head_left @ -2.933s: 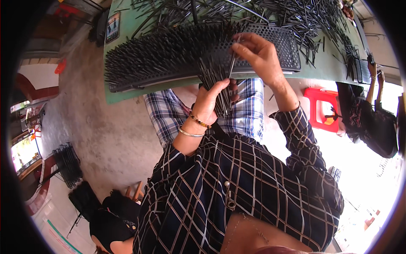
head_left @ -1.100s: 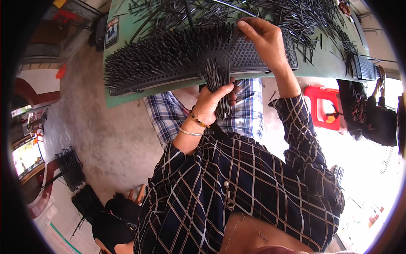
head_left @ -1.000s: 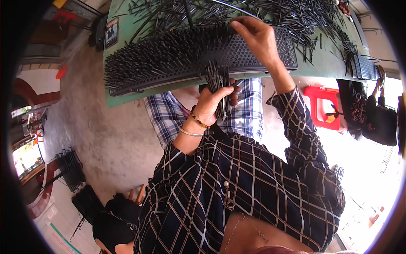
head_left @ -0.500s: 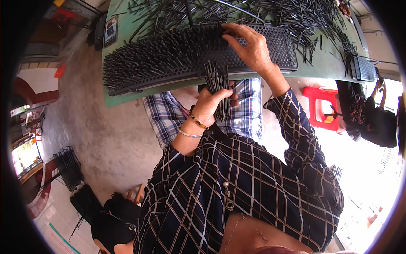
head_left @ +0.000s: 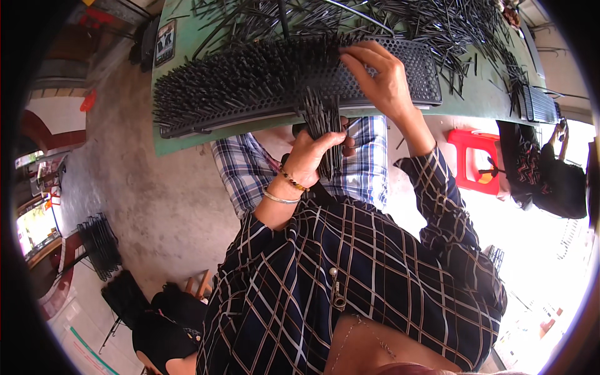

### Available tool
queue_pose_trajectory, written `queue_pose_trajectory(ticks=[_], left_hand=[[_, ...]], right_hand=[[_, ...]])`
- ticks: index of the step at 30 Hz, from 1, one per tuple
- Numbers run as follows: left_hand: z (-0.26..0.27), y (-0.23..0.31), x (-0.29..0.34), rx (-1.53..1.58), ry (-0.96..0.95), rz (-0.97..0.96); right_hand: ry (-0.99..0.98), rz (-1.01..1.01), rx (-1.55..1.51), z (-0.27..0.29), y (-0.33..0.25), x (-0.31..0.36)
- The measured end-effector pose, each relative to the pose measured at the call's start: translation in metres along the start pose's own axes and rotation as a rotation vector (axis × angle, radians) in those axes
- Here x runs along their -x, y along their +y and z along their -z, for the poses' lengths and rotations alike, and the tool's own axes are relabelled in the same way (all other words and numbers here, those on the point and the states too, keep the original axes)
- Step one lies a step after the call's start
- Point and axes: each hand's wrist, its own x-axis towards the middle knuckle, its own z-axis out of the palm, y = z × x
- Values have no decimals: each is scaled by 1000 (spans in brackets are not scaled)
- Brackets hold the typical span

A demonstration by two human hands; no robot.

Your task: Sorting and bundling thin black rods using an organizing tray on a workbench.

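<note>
A black perforated panel (head_left: 425,72) lies along the near edge of a green table (head_left: 484,95), its left and middle packed with short black sticks (head_left: 231,78) standing upright in the holes, its right end bare. Lying flat this close, it probably suits someone seated. Just below its near edge, the left hand (head_left: 310,150) grips a bundle of similar sticks (head_left: 320,119), fingers wrapped around and thumb across, the ends fanning toward the panel, likely so single sticks come free easily. The right hand (head_left: 382,78) reaches over where standing sticks meet bare holes, thumb and forefinger tips close together; I cannot tell whether they pinch a stick. Beyond the panel, loose sticks (head_left: 431,28) are strewn, presumably for easy reach. Farther out, a phone (head_left: 165,42) lies at left; a red stool (head_left: 461,165) stands at right, near another person (head_left: 556,181) in dark clothing
</note>
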Motion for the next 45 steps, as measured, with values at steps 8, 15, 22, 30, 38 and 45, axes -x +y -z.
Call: queue_pose_trajectory(ticks=[8, 15, 22, 30, 38, 45], left_hand=[[-9, 8, 2, -29, -34, -52], [-2, 2, 2, -53, -59, -60], [0, 3, 4, 43, -23, 5], [5, -2, 1, 40, 29, 41], [6, -1, 4, 51, 55, 29], [10, 1, 2, 78, 40, 56]], right_hand=[[-452, -788, -608, 10, -13, 25], [-562, -890, -648, 11, -15, 22], [-366, -907, -649, 16, -15, 14], [35, -518, -394, -3, -14, -17], [34, -291, -160, -26, -8, -13], [31, -108, -113, -29, -12, -16]])
